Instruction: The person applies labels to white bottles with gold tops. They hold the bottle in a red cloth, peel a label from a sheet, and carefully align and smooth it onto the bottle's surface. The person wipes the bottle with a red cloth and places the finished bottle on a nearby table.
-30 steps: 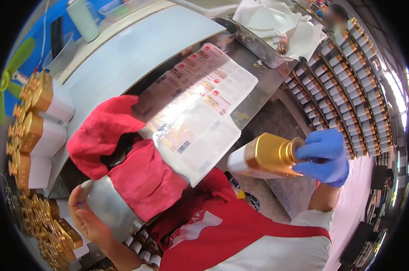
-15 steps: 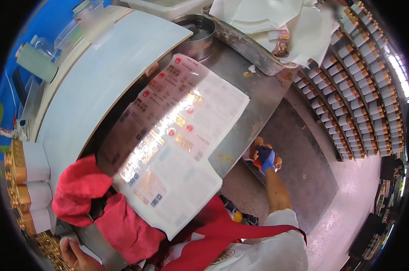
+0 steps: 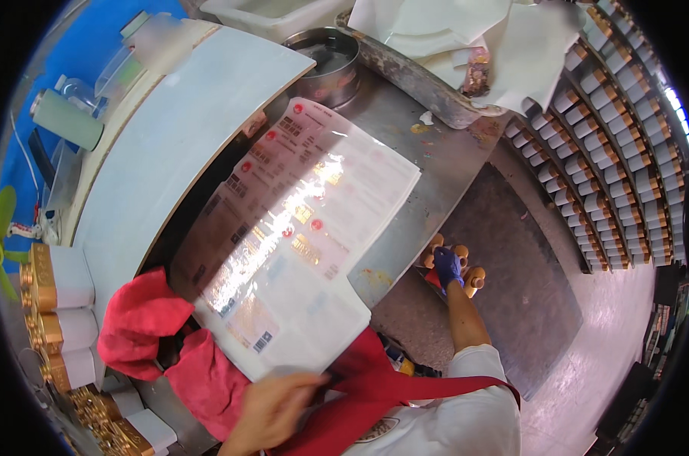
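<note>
My bare left hand [image 3: 280, 406] is over my red apron [image 3: 359, 387], close to the lower edge of a stack of printed translucent sheets [image 3: 314, 205]. Motion blurs its fingers, so their grip is unclear. On the lower right, my right hand [image 3: 447, 264] in a purple glove reaches down among several gold-capped bottles [image 3: 474, 280]. Its fingers look curled, but what they hold is hidden. Something red [image 3: 433, 279] shows beside the glove. A bunched red cloth [image 3: 143, 323] lies left of the sheets.
White bottles with gold caps [image 3: 74, 327] stand at far left, gold parts [image 3: 109, 422] below them. A pale board [image 3: 185, 114] borders the metal table [image 3: 405, 163]. A metal pot [image 3: 325, 72] stands at the back. Rows of bottles [image 3: 610, 144] fill the right side.
My left hand has moved right from beside the gold-capped bottles to over my apron. My right hand stays low among its bottles, which now show more clearly around the glove.
</note>
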Tool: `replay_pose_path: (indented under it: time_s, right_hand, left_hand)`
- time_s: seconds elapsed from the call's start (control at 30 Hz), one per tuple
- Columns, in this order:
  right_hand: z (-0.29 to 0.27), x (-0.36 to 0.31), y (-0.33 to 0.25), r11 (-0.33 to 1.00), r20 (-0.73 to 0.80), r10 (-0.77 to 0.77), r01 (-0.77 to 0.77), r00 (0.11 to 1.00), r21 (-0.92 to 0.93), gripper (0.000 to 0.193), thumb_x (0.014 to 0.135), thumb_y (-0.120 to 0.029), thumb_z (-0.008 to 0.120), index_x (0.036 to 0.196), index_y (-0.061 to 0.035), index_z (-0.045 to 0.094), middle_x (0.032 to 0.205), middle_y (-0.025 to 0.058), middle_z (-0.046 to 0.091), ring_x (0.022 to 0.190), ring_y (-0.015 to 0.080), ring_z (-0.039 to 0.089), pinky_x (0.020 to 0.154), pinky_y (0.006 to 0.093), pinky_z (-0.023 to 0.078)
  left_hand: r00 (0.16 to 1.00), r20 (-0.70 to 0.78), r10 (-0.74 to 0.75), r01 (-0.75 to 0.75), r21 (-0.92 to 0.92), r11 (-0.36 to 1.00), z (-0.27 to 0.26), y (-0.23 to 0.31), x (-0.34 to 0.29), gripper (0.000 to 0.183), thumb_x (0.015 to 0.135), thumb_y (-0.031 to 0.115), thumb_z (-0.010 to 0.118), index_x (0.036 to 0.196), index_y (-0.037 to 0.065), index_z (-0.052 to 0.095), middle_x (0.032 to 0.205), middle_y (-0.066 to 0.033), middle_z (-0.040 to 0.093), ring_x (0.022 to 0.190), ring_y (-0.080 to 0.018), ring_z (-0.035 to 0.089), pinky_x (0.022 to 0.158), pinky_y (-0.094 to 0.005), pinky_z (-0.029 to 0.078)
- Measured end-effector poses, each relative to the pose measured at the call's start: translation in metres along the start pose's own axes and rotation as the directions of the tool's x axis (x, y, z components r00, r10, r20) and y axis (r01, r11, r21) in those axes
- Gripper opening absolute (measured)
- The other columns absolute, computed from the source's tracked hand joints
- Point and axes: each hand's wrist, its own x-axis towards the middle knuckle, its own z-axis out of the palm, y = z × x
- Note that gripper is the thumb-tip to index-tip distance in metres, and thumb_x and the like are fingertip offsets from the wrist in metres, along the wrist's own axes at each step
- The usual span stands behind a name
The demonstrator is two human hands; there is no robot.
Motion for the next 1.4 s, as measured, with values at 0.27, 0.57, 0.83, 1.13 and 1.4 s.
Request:
replay_pose_path:
  time_s: [0.27, 0.57, 0.83, 1.13, 1.4]
  right_hand:
    - [-0.107, -0.032, -0.074, 0.923, 0.176, -0.348, 0.369, 0.921, -0.104, 0.038, 0.088, -0.038, 0.059, 0.091, -0.0015, 0.071, 0.079, 0.0133, 0.070, 0.072, 0.0251, 0.068, 0.070, 0.0336, 0.052]
    - [-0.193, -0.101, -0.163, 0.891, 0.291, -0.432, 0.454, 0.853, -0.007, 0.035, 0.088, -0.035, 0.059, 0.092, -0.0027, 0.072, 0.073, 0.0090, 0.068, 0.065, 0.0156, 0.064, 0.067, 0.0301, 0.051]
    - [-0.112, -0.174, -0.224, 0.807, 0.261, -0.585, 0.519, 0.768, 0.283, 0.021, 0.091, -0.019, 0.059, 0.089, -0.0017, 0.071, 0.064, -0.0003, 0.060, 0.055, 0.0053, 0.048, 0.051, 0.0205, 0.036]
    - [-0.158, -0.307, -0.359, 0.656, 0.332, -0.752, 0.598, 0.569, 0.461, 0.031, 0.095, -0.024, 0.052, 0.097, 0.0016, 0.070, 0.058, -0.0031, 0.051, 0.045, 0.0017, 0.035, 0.043, 0.0178, 0.022]
    - [-0.048, -0.385, -0.409, 0.674, 0.703, -0.633, 0.676, 0.323, 0.296, 0.025, 0.092, -0.014, 0.051, 0.098, -0.0029, 0.072, 0.062, -0.0034, 0.054, 0.050, 0.0007, 0.039, 0.045, 0.0182, 0.027]
  left_hand:
    - [0.565, 0.808, 0.166, 0.063, -0.243, 0.968, 0.155, 0.014, 0.050, 0.049, 0.099, 0.042, 0.044, 0.092, -0.004, 0.059, 0.085, -0.0061, 0.056, 0.082, -0.0177, 0.052, 0.075, -0.0329, 0.041]
    - [0.086, 0.822, 0.563, 0.027, -0.567, 0.823, 0.206, 0.135, -0.027, 0.061, 0.093, 0.057, 0.045, 0.074, 0.001, 0.055, 0.070, -0.0031, 0.054, 0.067, -0.0158, 0.052, 0.061, -0.0332, 0.041]
    - [0.113, 0.678, 0.726, -0.299, -0.674, 0.676, 0.140, 0.153, -0.119, 0.045, 0.093, 0.040, 0.054, 0.097, -0.004, 0.057, 0.088, -0.0106, 0.061, 0.080, -0.0196, 0.056, 0.074, -0.0336, 0.044]
    - [0.730, -0.414, 0.543, -0.565, 0.080, 0.821, -0.003, -0.014, -0.207, 0.024, 0.088, 0.020, 0.059, 0.107, 0.004, 0.057, 0.096, -0.0156, 0.062, 0.082, -0.0330, 0.062, 0.070, -0.0404, 0.049]
    - [-0.303, -0.812, 0.499, 0.807, 0.060, 0.588, -0.117, -0.117, -0.323, 0.038, 0.076, 0.031, 0.074, 0.106, 0.011, 0.061, 0.095, -0.0150, 0.057, 0.078, -0.0350, 0.058, 0.069, -0.0432, 0.048]
